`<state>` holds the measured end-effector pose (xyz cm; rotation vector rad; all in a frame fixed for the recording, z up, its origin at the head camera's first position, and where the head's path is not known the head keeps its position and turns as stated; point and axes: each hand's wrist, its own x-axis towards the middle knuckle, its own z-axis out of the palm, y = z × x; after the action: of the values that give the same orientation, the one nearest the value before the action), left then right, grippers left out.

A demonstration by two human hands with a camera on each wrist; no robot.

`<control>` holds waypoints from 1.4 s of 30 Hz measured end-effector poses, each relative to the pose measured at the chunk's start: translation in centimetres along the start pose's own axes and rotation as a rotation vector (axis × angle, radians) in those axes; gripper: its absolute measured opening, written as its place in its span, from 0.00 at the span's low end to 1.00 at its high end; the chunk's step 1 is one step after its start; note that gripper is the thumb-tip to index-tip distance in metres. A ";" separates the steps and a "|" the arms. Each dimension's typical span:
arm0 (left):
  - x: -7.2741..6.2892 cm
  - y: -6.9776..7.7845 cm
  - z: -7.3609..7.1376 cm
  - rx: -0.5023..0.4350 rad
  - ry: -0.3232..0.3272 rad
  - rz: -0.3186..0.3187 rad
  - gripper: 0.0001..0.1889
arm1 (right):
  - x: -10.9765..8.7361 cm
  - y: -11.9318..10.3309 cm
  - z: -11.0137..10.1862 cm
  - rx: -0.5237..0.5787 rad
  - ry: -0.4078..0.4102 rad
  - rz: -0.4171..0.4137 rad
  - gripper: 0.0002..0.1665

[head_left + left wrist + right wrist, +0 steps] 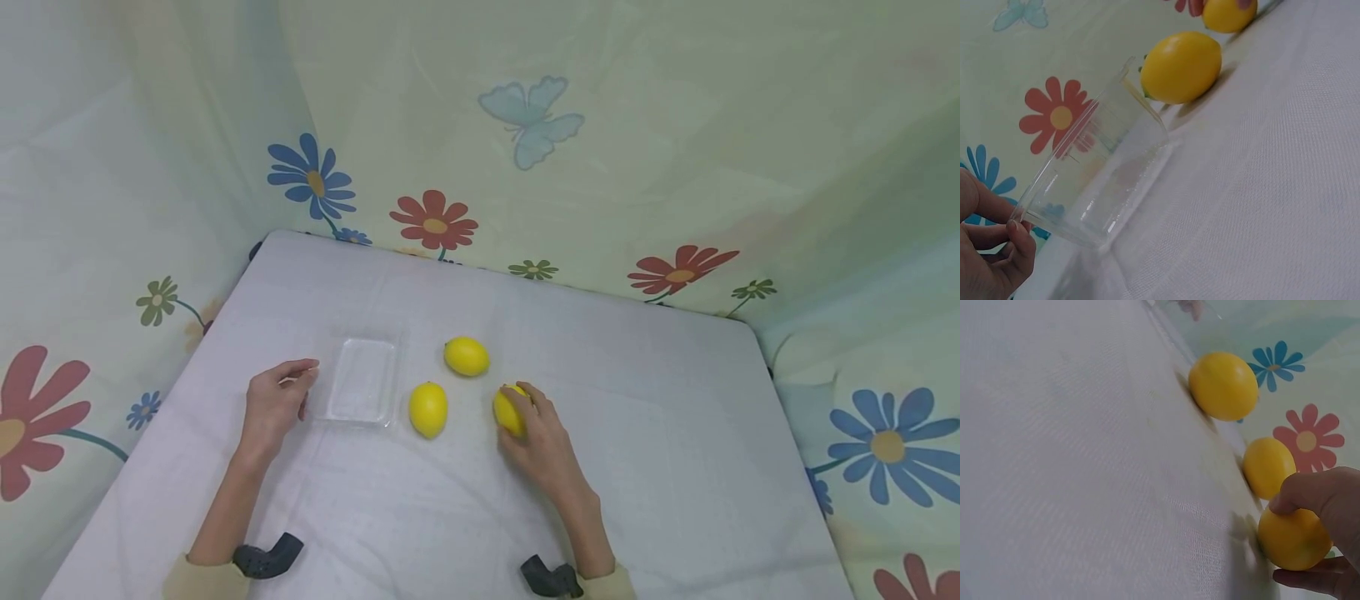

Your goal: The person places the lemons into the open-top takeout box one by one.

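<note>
white-covered, the table (pixel 675 417) has a clear plastic box (pixel 363 379) on its left half, and from where i stand the left hand (pixel 276 400) is at the box's near-left side, thumb and fingers pinching its rim. over to the right, the right hand (pixel 536 437) has its fingers curled round a yellow lemon (pixel 507 415), partly hiding it from above; whether that fruit is resting on the cloth or slightly raised, i can't tell. two more lemons lie loose around the middle: a near lemon (pixel 428 410) just beside the box, right in the gap between it and the gripped fruit, and a far lemon (pixel 467 357) set a little further back, apart from the others. so the near one sits squarely in any straight line from the right hand to the box. each wrist carries a black mount, one on the left (pixel 268 557) and one on the right (pixel 551 577), just above pale sleeves (pixel 206 581). behind the table hangs a pale green curtain (pixel 712 125) printed with red, blue and green flowers and a pale blue butterfly (pixel 532 125).
</note>
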<state>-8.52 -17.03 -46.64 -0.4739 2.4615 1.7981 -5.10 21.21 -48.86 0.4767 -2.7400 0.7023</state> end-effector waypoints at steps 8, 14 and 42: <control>-0.1 0.2 0.0 -0.020 -0.001 -0.008 0.18 | 0.2 -0.4 -0.5 -0.001 0.025 -0.024 0.38; -0.1 0.1 0.1 -0.026 -0.003 -0.007 0.18 | 0.8 -1.7 -1.5 0.037 0.030 -0.075 0.39; -0.1 0.0 0.7 -0.027 -0.002 -0.027 0.18 | 8.4 -13.1 4.0 0.200 -0.256 -0.402 0.34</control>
<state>-8.54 -16.40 -46.85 -0.5037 2.4202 1.8233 -8.52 6.27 -43.94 1.1964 -2.6764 0.8571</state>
